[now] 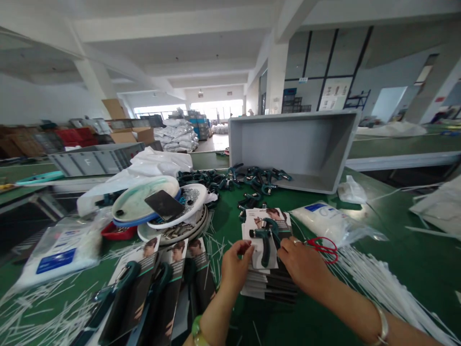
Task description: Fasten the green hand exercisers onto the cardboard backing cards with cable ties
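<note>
Curved dark-green plastic clamp (266,251): sliding away, if bumped.
Left hand (233,265), right hand (301,265): bending by white card (257,258)'s side edges; can't tell finger grips.

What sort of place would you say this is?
It looks like a factory workshop: dark green metal-tipped hand tools and printed cardboard cards on a green-topped workbench, with stacked silvery-white sacks behind.

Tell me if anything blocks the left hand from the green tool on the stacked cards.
Nothing visible does. The left hand is at the left edge of the white card under the green tool, with only bare card between. The right hand is on the tool's other side.
</note>
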A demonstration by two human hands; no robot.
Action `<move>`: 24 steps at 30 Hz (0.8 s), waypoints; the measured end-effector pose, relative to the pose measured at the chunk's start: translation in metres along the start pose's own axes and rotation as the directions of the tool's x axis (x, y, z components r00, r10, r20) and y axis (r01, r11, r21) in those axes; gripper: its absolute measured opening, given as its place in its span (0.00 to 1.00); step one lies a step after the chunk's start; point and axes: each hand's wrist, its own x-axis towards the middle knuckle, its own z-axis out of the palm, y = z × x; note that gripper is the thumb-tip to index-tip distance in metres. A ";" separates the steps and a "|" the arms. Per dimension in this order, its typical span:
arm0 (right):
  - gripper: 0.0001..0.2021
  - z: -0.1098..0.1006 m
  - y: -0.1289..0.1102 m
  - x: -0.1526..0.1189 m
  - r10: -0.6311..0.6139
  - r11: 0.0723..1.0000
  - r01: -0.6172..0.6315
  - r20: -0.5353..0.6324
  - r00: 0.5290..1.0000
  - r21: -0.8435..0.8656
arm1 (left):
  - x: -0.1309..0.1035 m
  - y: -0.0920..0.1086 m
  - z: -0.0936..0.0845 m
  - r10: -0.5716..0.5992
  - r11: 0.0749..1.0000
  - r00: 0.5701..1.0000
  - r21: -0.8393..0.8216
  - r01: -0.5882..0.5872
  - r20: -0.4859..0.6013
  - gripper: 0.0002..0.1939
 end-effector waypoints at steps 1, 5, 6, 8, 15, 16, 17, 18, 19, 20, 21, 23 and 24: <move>0.10 0.001 -0.002 0.001 0.013 1.000 -0.014 -0.003 1.000 -0.021 | -0.001 0.000 0.000 0.013 1.000 1.000 0.011 -0.013 -0.005 0.14; 0.12 0.004 -0.004 0.002 0.072 0.992 -0.074 -0.023 0.997 -0.101 | 0.002 0.004 0.003 0.058 0.990 0.998 0.128 -0.056 -0.015 0.12; 0.12 0.005 -0.004 0.001 0.060 0.991 -0.064 -0.038 0.997 -0.116 | 0.002 0.004 0.005 0.066 0.987 0.998 0.147 -0.063 -0.018 0.11; 0.12 0.007 -0.001 -0.001 -0.019 0.991 0.008 -0.081 0.997 -0.135 | 0.003 0.004 0.009 0.074 0.984 0.997 0.163 -0.070 -0.022 0.11; 0.09 0.013 0.009 -0.010 -0.367 0.930 0.367 -0.156 0.917 -0.027 | 0.002 0.004 0.022 0.212 0.962 0.977 0.174 -0.209 -0.001 0.07; 0.09 0.014 0.011 -0.008 -0.344 0.934 0.355 -0.185 0.921 0.032 | 0.002 0.004 0.023 0.241 0.956 0.970 0.168 -0.241 0.018 0.07; 0.08 0.015 0.012 -0.005 -0.291 0.940 0.320 -0.218 0.932 0.115 | 0.002 0.005 0.024 0.265 0.950 0.964 0.160 -0.266 0.031 0.06; 0.07 0.015 0.013 -0.001 -0.206 0.938 0.262 -0.242 0.948 0.226 | 0.003 0.005 0.024 0.284 0.946 0.958 0.151 -0.286 0.039 0.06; 0.07 0.017 0.014 0.003 -0.099 0.915 0.187 -0.251 0.963 0.358 | 0.003 0.006 0.024 0.300 0.943 0.953 0.141 -0.303 0.044 0.07; 0.07 0.018 0.015 0.007 0.015 0.859 0.109 -0.237 0.971 0.500 | 0.003 0.006 0.024 0.312 0.940 0.949 0.130 -0.315 0.049 0.07; 0.07 0.020 0.016 0.011 0.121 0.771 0.038 -0.205 0.971 0.635 | 0.003 0.007 0.023 0.321 0.938 0.945 0.121 -0.326 0.056 0.07; 0.08 0.024 0.016 0.017 0.276 0.547 -0.066 -0.106 0.955 0.834 | 0.004 0.008 0.022 0.338 0.932 0.938 0.109 -0.346 0.079 0.08; 0.11 0.026 0.016 0.019 0.322 0.449 -0.097 -0.059 0.945 0.888 | 0.004 0.008 0.021 0.343 0.930 0.935 0.107 -0.352 0.090 0.08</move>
